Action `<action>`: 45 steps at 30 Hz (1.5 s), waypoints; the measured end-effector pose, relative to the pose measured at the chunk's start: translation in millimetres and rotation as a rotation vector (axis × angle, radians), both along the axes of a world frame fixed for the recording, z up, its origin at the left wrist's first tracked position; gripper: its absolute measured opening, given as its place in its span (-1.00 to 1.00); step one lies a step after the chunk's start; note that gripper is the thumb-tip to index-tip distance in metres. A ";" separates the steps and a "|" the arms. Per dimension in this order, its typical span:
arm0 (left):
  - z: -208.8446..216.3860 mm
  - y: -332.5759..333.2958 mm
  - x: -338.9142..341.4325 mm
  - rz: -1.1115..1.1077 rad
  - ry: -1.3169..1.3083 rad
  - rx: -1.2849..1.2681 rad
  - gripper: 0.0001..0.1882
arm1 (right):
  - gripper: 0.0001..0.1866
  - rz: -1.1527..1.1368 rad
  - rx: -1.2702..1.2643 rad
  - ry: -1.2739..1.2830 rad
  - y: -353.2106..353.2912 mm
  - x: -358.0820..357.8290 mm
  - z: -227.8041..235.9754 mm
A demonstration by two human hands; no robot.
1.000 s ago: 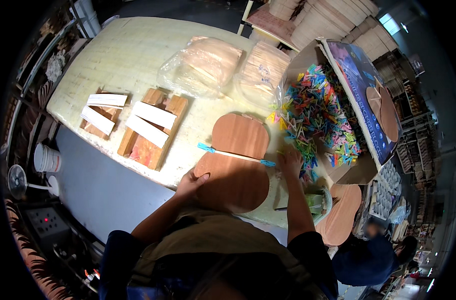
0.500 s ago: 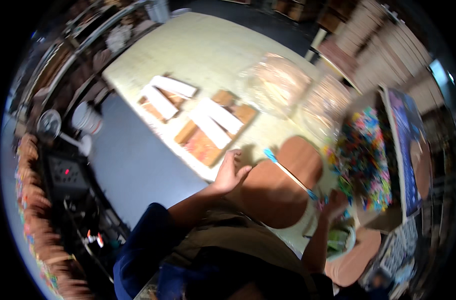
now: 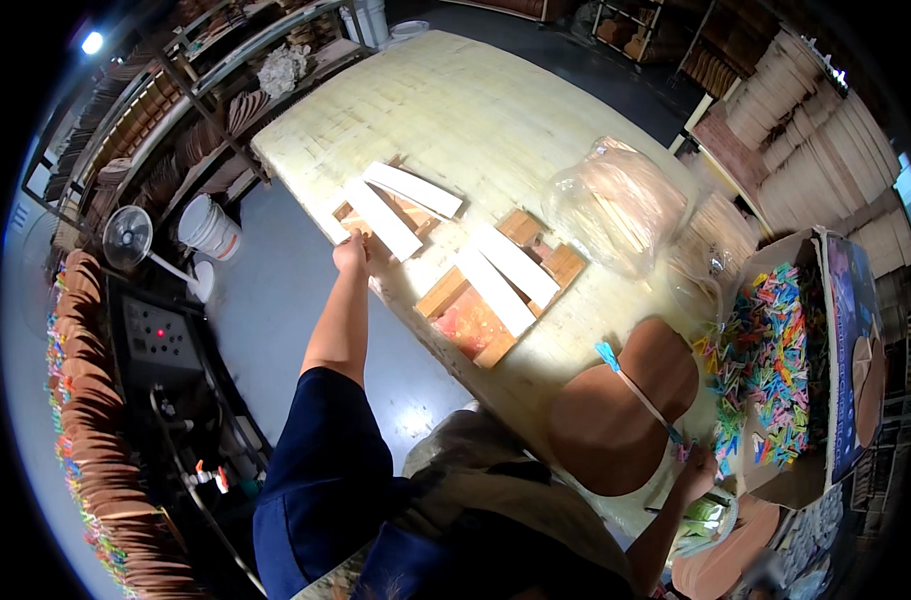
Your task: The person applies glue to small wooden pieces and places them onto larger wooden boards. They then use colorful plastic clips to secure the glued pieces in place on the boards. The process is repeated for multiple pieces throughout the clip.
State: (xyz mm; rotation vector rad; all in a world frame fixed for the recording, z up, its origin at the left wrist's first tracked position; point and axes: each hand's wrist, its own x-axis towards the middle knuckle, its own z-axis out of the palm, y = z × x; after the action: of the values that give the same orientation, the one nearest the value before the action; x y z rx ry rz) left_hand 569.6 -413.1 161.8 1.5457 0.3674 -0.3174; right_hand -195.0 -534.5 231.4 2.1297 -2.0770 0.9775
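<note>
My left arm stretches out to the table's left edge, where my left hand (image 3: pixel 351 252) is curled closed against the near corner of a wooden jig (image 3: pixel 415 222) topped with white strips (image 3: pixel 383 220). What its fingers hold is hidden. Low on the right, my right hand (image 3: pixel 697 472) has its fingers closed at a small pink clothespin (image 3: pixel 683 450). Beside it lies a brown guitar-shaped wood panel (image 3: pixel 610 430). A thin wooden strip (image 3: pixel 643 395) crosses this panel at a slant, with a blue clothespin (image 3: pixel 607 356) at its far end.
A second wooden jig (image 3: pixel 465 320) with white strips sits mid-table. Plastic bags of thin wood strips (image 3: pixel 625 205) lie farther right. An open box (image 3: pixel 775 370) of colourful clothespins stands at the right, near a green-lined container (image 3: pixel 705 522). A fan (image 3: pixel 130 238) and bucket (image 3: pixel 210 230) stand left.
My left hand has moved from beside the brown panel forward and left to the far jig. My right hand stays by the strip's near end. The view has shifted.
</note>
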 end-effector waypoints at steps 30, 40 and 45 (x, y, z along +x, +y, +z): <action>105.5 -49.9 -432.2 -1.547 -1.309 -0.208 -0.92 | -0.91 -0.116 0.324 -1.713 82.1 -6.4 -28.6; 82.0 -63.5 -475.9 -1.670 -1.281 -0.280 -0.93 | -0.92 -0.131 0.429 -1.868 92.7 8.1 -33.9; 76.4 -65.1 -476.6 -1.650 -1.301 -0.312 -0.92 | -0.94 -0.121 0.425 -1.909 95.8 22.8 -21.6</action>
State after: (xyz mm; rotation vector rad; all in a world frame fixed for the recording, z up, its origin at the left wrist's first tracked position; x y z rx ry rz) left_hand 93.0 -478.2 238.2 1.0932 -1.9481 -0.4724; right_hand -172.3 -438.7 209.8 0.5501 -2.7419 3.5650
